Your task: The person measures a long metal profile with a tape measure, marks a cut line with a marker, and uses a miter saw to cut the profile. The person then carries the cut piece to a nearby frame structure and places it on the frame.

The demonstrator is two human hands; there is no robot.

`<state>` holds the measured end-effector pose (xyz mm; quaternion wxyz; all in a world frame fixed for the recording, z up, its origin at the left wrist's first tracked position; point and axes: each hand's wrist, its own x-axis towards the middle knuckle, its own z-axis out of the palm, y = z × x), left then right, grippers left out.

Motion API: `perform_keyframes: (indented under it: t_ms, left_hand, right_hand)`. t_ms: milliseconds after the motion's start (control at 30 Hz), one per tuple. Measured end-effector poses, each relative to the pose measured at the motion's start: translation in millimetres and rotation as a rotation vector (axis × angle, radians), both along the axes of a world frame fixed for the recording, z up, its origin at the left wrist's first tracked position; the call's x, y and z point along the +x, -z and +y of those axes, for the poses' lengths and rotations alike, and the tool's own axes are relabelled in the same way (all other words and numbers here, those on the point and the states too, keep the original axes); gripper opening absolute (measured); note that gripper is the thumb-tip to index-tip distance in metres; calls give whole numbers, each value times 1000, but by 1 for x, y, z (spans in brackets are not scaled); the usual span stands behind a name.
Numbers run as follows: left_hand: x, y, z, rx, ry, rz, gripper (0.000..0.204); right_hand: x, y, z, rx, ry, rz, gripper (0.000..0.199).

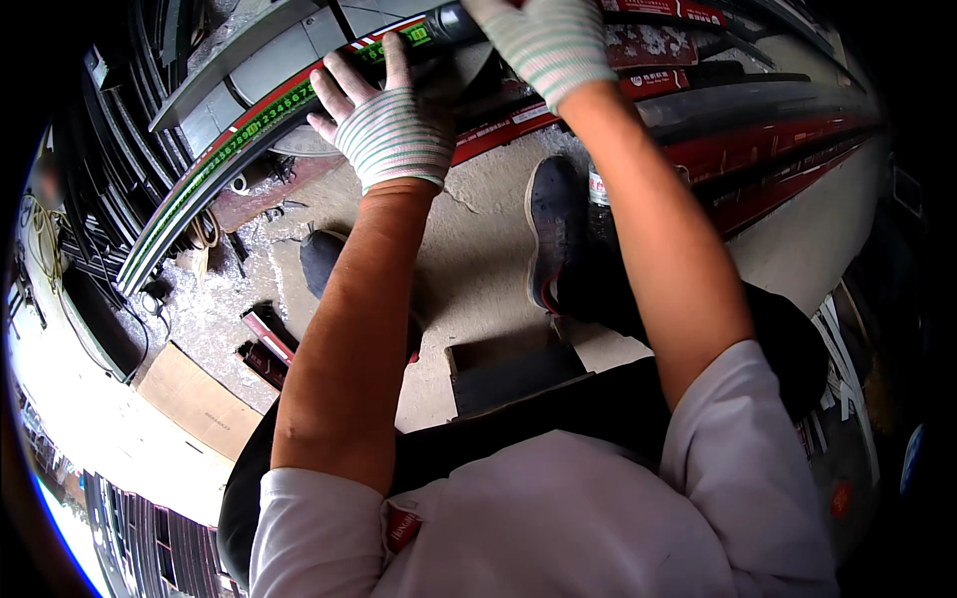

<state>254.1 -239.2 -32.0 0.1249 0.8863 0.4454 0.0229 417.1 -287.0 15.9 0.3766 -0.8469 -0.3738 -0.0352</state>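
My left hand (384, 115), in a striped knit glove with bare fingertips, lies flat on a long dark metal profile (239, 140) that carries a red strip and a green scale and runs from the far left to the top middle. My right hand (548, 40), in the same kind of glove, presses on the profile near a grey saw body (454, 20) at the top edge; its fingers are out of sight. Both forearms reach up from my white shirt. My dark shoes (553, 234) stand on the concrete floor (478, 229) below the profile.
More dark and red-striped profiles (768, 140) lie stacked at the right. Black frames (120, 110) lean at the far left. Metal offcuts (269, 344), shavings and a piece of cardboard (194, 399) lie on the floor at the left. A dark block (513, 369) sits by my knee.
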Motion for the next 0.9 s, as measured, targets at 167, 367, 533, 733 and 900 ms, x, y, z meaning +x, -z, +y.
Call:
perform_keyframes:
  t_ms: [167,367,533,733,900]
  left_hand:
    - [-1,0,1,49,23,-7,95]
    - [1,3,0,79,52,18,91]
    - [-1,6,-1,90,49,-12,92]
    - [0,8,-1,105,49,-13,89]
    - [-12,2,7,122,28,26,91]
  right_hand:
    - [-31,46,-84,-185,417,424,33]
    - [-93,189,-156,-538,181,982,36]
    - [-123,203,-119,-469,36,655,39]
    - [-95,161,-92,-381,186,793,31]
    - [-110,227,-105,-523,30,884,52]
